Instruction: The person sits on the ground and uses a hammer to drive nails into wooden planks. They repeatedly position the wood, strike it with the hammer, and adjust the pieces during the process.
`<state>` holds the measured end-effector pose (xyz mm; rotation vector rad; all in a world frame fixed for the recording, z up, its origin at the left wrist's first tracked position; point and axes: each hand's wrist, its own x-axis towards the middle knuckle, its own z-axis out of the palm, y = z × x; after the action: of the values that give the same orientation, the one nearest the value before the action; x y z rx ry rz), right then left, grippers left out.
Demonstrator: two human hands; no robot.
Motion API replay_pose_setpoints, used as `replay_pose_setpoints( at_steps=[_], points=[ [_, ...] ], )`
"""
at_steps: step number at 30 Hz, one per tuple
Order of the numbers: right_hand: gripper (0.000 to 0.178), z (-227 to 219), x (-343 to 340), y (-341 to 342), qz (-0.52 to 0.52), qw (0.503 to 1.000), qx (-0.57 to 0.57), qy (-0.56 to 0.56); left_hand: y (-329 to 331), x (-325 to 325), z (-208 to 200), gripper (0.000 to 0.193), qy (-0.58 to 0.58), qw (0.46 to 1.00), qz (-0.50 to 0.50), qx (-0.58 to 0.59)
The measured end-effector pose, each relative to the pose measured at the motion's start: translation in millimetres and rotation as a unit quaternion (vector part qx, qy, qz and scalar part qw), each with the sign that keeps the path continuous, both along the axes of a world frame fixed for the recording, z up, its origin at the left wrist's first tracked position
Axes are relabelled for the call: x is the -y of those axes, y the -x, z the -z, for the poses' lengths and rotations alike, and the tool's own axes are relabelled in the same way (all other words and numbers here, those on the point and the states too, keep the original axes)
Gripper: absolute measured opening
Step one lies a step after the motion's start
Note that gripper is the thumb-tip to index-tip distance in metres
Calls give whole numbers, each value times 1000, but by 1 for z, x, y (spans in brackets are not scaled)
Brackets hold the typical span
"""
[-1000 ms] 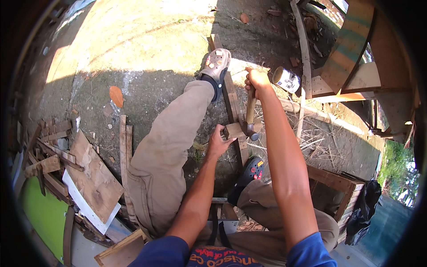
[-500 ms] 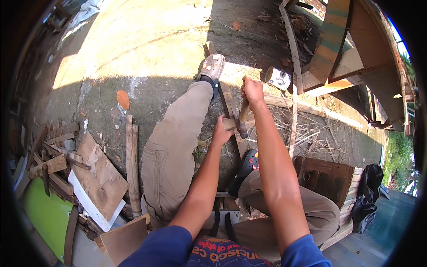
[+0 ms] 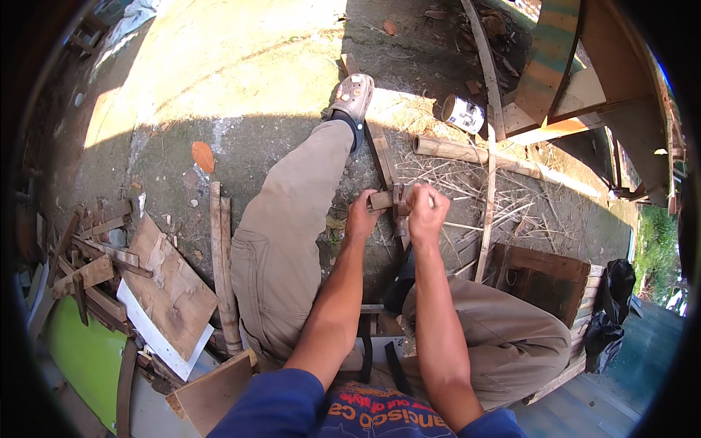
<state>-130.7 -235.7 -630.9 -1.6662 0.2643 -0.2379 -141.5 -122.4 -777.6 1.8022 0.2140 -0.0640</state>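
A hammer (image 3: 401, 212) is gripped in my right hand (image 3: 428, 212), its metal head down by the work between my legs. Fingers closed, my left hand (image 3: 361, 214) holds a short wood block (image 3: 380, 200) just left of the hammer head. Beneath both runs a long narrow wood strip (image 3: 382, 155) on the ground, with my shoe (image 3: 353, 98) resting against or over its far part. My right fist covers most of the hammer handle. Whether the head touches the block or the strip I cannot tell.
A round pole (image 3: 504, 160) and a tin can (image 3: 463, 114) lie at the right, near dry twigs. A wooden crate (image 3: 540, 281) stands by my right knee. Scrap boards (image 3: 171, 288) and two long sticks (image 3: 222, 266) lie to the left. Leaning panels (image 3: 551, 58) rise at far right.
My right hand has come down and nearer with the hammer, from beyond the block to just right of it. My left hand keeps its hold on the wood block.
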Motion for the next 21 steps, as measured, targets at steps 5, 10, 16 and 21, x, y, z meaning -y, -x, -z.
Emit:
replay_pose_setpoints(
  at_steps=[5, 10, 16, 21],
  points=[
    [37, -39, 41, 41, 97, 981, 61, -156, -6, 5, 7, 55, -70, 997, 5, 28],
    [38, -85, 68, 39, 104, 960, 171, -198, -9, 1, -14, 55, -168, 983, 41, 67],
    [34, -152, 64, 42, 24, 942, 250, -223, -49, 0, -91, 39, -4, 1000, 23, 12],
    [36, -166, 47, 63, -9, 925, 270, -268, -38, 9, -193, 49, 290, 905, 88, -299]
  ],
)
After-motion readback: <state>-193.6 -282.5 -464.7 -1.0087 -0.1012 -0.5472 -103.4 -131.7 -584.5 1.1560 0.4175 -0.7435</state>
